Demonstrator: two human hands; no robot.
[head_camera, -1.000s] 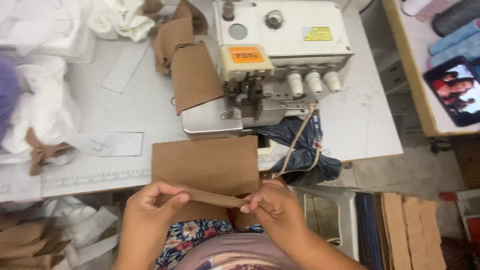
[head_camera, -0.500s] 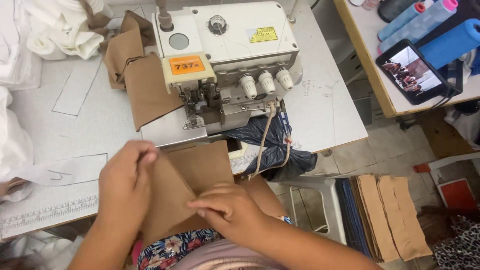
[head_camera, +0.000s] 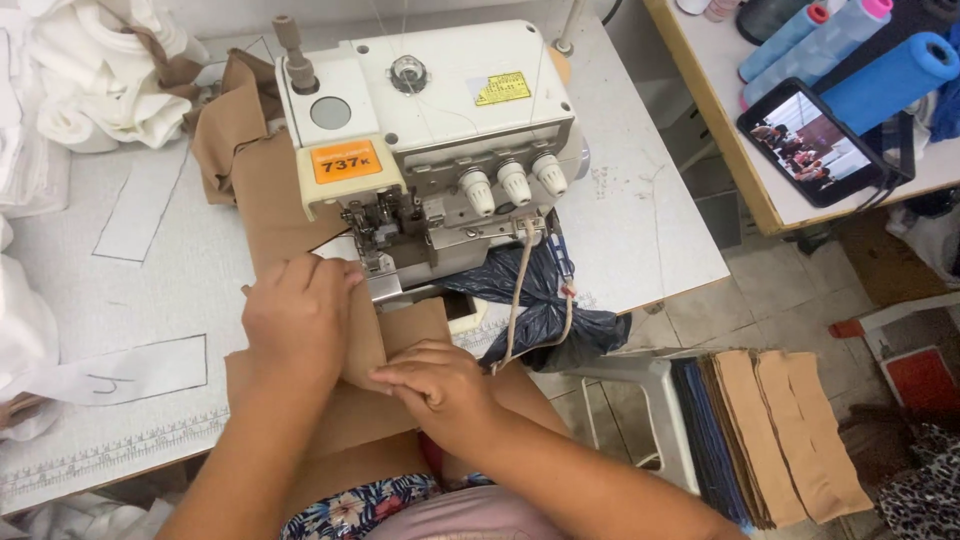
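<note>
Starting at the far left: white cloth (head_camera: 95, 85) piled at the table's back corner, more white fabric down the left edge, w/ a white paper pattern piece (head_camera: 130, 372) lying flat on the table (head_camera: 640, 225) near the front.

Next, your left hand (head_camera: 298, 315) lies palm-down, fingers loosely spread, pressing the brown fabric piece (head_camera: 365, 335) flat just in front of the sewing machine (head_camera: 430, 150); fingertips reach nearly to the presser foot area. The fabric runs from under that hand back toward your lap, its front edge hanging off the table. More brown fabric (head_camera: 240, 140) sits bunched behind and left of the machine.

Your right hand (head_camera: 435, 385) is just right of the left, fingers curled down onto the same fabric, pinching its folded edge near the table's front. Both hands touch the cloth; neither is lifted.

Right of the machine, a dark plastic bag (head_camera: 545, 300) hangs off the table's edge. Further right, on the floor, a stack of brown and dark fabric pieces (head_camera: 770, 430). Top right, a phone (head_camera: 812, 143) lies on a wooden bench beside blue thread cones (head_camera: 880, 75).
</note>
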